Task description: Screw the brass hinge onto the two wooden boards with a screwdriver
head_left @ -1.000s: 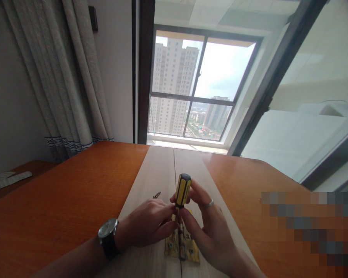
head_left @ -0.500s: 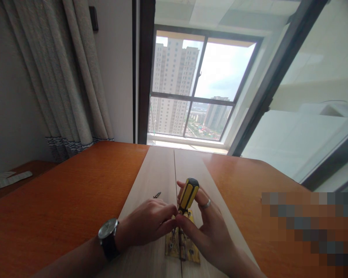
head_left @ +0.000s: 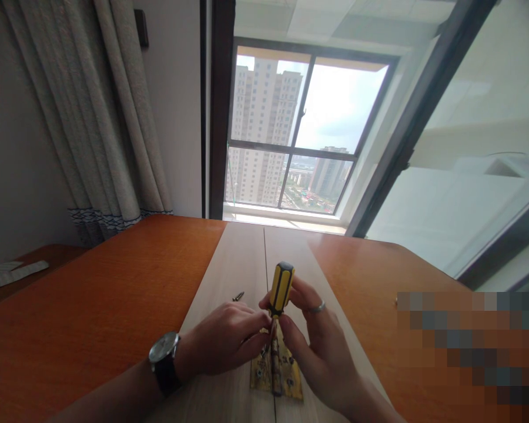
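A screwdriver (head_left: 282, 288) with a yellow and black handle stands nearly upright, slightly tilted, over a worn brass-coloured hinge (head_left: 258, 379). My right hand (head_left: 320, 335), with a ring on one finger, holds the lower handle between thumb and fingers. Beside it, my left hand (head_left: 229, 338) is closed in a pinch at the screwdriver's shaft, just under the handle. The tip and whatever it meets are hidden by my fingers. The hinge lies across the seam of two pale boards (head_left: 229, 258), with screw heads or holes in its leaves. Beyond my left hand lies a loose screw (head_left: 238, 296).
The boards rest on an orange-brown wooden table (head_left: 127, 282). A watch (head_left: 164, 361) is on my left wrist. A grey curtain (head_left: 92, 117) hangs at the left, and a window (head_left: 308, 129) is past the far edge. Pale strips (head_left: 15, 273) lie at far left; the right side is pixelated.
The screwdriver handle has shifted a little left and up and stands more upright. My right fingers have changed their hold on it, with the thumb drawn back. The left hand stays nearly still.
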The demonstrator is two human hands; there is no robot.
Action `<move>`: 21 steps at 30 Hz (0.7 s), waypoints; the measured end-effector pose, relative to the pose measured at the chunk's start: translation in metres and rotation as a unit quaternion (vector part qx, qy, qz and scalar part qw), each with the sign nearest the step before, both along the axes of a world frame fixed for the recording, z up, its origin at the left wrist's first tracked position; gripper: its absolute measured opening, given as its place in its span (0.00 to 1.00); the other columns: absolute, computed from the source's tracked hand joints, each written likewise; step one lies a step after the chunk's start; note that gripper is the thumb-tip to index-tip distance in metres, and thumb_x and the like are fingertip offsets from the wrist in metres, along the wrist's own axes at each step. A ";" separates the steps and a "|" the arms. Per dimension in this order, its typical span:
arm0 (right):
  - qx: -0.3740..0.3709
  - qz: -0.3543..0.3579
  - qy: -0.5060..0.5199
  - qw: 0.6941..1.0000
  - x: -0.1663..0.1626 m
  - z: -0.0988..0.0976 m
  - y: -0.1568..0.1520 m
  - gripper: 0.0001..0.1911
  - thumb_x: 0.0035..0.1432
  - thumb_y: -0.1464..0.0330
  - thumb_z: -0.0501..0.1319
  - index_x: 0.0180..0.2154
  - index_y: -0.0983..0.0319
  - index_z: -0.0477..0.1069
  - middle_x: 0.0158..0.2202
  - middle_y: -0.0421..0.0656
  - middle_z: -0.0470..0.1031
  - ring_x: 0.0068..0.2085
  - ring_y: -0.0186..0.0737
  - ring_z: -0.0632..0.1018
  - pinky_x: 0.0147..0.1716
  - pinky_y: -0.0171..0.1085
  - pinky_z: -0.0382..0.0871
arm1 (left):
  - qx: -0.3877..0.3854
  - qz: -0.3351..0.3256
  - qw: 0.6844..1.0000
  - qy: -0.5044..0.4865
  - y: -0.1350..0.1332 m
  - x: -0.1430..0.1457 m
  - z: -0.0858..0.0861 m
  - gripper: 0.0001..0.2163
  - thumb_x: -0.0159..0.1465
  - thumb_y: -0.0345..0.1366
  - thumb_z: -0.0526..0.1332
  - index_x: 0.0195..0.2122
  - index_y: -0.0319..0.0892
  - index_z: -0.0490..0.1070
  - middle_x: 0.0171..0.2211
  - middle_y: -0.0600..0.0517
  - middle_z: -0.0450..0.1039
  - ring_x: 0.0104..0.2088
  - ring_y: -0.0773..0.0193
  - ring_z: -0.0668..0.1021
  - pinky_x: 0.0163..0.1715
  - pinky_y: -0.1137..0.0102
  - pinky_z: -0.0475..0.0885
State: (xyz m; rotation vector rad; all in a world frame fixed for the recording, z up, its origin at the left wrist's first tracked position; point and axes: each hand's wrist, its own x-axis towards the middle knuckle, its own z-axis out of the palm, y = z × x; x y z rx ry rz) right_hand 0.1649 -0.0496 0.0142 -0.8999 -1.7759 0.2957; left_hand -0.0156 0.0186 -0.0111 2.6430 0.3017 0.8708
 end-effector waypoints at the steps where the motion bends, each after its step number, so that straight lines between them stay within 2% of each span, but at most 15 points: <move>1: 0.002 -0.002 -0.005 1.000 0.000 0.001 0.000 0.24 0.66 0.73 0.56 0.62 0.57 0.60 0.44 0.48 0.81 0.44 0.45 0.83 0.45 0.44 0.78 | 0.001 -0.001 1.000 0.001 0.000 0.000 0.000 0.09 0.72 0.33 0.49 0.33 0.43 0.61 0.27 0.51 0.72 0.28 0.63 0.76 0.34 0.71 0.69; 7: 0.007 0.014 -0.011 1.000 0.000 0.005 -0.002 0.23 0.65 0.74 0.56 0.60 0.56 0.62 0.43 0.46 0.82 0.43 0.43 0.83 0.44 0.41 0.78 | 0.002 0.001 1.000 0.005 0.001 0.001 0.000 0.09 0.72 0.33 0.49 0.34 0.43 0.63 0.28 0.50 0.73 0.29 0.63 0.76 0.34 0.71 0.70; 10: 0.018 -0.006 -0.033 0.999 0.001 0.006 -0.001 0.19 0.63 0.73 0.59 0.55 0.57 0.67 0.43 0.45 0.81 0.42 0.43 0.82 0.43 0.40 0.78 | 0.004 0.006 1.000 0.001 0.001 0.001 -0.002 0.10 0.72 0.34 0.50 0.32 0.43 0.62 0.27 0.51 0.72 0.27 0.64 0.75 0.33 0.71 0.70; 15: 0.059 -0.032 -0.044 0.997 0.001 0.006 0.004 0.18 0.61 0.70 0.64 0.53 0.54 0.68 0.44 0.45 0.77 0.45 0.45 0.80 0.39 0.37 0.77 | 0.013 0.014 1.000 -0.010 0.001 0.001 -0.004 0.11 0.72 0.35 0.49 0.30 0.43 0.60 0.23 0.52 0.70 0.23 0.65 0.72 0.28 0.71 0.66; 18: 0.060 -0.034 -0.049 0.996 0.002 0.005 0.005 0.20 0.62 0.71 0.63 0.55 0.53 0.67 0.41 0.43 0.77 0.44 0.45 0.80 0.37 0.36 0.77 | 0.018 0.016 1.000 -0.007 0.001 0.001 -0.004 0.12 0.72 0.36 0.48 0.30 0.43 0.61 0.23 0.53 0.69 0.23 0.65 0.71 0.28 0.71 0.66; 21: 0.046 -0.036 -0.048 0.997 0.003 0.001 0.003 0.26 0.63 0.72 0.62 0.60 0.52 0.64 0.44 0.43 0.78 0.44 0.44 0.81 0.42 0.38 0.78 | 0.013 0.017 1.000 -0.003 0.001 0.001 -0.004 0.12 0.72 0.36 0.49 0.31 0.43 0.61 0.24 0.53 0.70 0.25 0.64 0.73 0.30 0.71 0.67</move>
